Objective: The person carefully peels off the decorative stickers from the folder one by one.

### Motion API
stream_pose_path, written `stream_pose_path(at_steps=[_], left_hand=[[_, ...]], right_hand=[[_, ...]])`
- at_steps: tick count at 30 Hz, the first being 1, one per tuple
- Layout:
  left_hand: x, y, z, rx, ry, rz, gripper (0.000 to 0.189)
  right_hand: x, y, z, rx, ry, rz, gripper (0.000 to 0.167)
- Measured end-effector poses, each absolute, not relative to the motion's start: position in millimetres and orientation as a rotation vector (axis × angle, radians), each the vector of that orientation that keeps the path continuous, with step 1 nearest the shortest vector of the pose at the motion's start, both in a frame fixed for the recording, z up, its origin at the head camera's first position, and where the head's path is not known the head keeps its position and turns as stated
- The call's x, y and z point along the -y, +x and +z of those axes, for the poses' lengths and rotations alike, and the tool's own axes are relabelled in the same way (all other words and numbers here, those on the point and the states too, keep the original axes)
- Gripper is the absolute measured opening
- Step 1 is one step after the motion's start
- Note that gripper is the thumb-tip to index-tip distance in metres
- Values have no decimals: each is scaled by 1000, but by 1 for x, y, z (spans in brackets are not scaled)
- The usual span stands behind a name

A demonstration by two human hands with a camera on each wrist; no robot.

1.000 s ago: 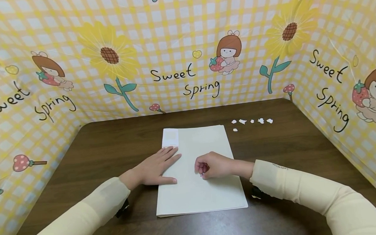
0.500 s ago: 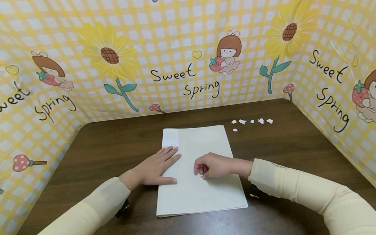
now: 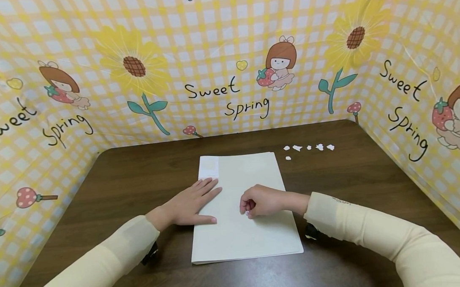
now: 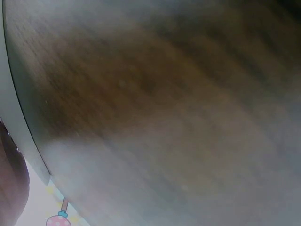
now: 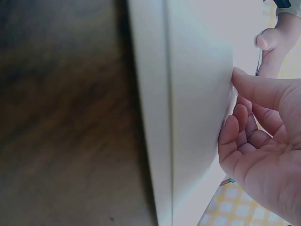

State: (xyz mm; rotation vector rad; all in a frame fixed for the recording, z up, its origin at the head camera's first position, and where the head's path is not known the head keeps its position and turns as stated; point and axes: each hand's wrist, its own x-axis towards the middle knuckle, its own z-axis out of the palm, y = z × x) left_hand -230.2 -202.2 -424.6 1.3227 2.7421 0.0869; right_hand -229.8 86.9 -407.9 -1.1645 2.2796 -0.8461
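A cream-white drawing pad (image 3: 245, 241) lies on the table. My left hand (image 3: 192, 204) rests flat on its left side, fingers spread, just below a small printed label (image 3: 209, 167). Over the middle of the pad, my right hand (image 3: 268, 199) pinches a small whitish scrap (image 3: 248, 213) between thumb and fingers; most of the scrap is hidden. In the right wrist view the fingertips are right at the pad's surface, with the other fingers curled in. The left wrist view shows mostly blurred tabletop.
Several small white torn scraps (image 3: 308, 148) lie in a row beyond the pad's upper right corner, one more scrap (image 3: 288, 158) below them. The dark wooden table (image 3: 147, 167) is bordered by a yellow checked cloth (image 3: 213, 114) at the back and sides.
My right hand shifts a little toward the left and back again, close over the same spot on the pad. The left hand stays in place.
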Motion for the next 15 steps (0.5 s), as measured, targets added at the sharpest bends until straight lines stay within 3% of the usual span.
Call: stream_pose_path(at_steps=[15], left_hand=[[204, -231, -428, -2757, 1344, 96, 92]], right_hand=[[-87, -229, -404, -2315, -1176, -810, 12]])
